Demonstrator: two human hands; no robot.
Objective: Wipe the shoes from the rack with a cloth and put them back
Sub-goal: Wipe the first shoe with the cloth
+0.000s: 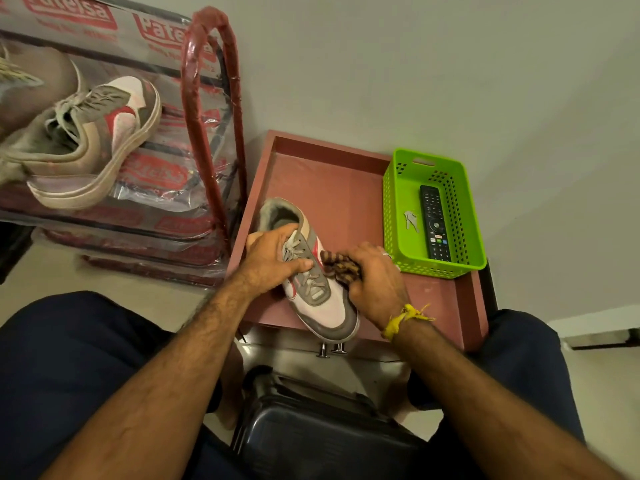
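Observation:
A grey, white and red sneaker (320, 304) lies on the reddish-brown table top (346, 188), toe toward me. My left hand (273, 259) grips it over the laces and collar, thumb across the tongue. My right hand (375, 284) holds a bunched brown checked cloth (341, 266) against the shoe's right side. A matching sneaker (93, 133) sits on the plastic-wrapped red shoe rack (207, 98) at the left, heel toward the wall.
A green plastic basket (464, 216) with a black remote (434, 223) and keys (411, 220) stands on the table's right side. A dark suitcase (311, 427) sits between my knees. Another shoe (14, 74) shows at the rack's far left. A grey wall rises behind.

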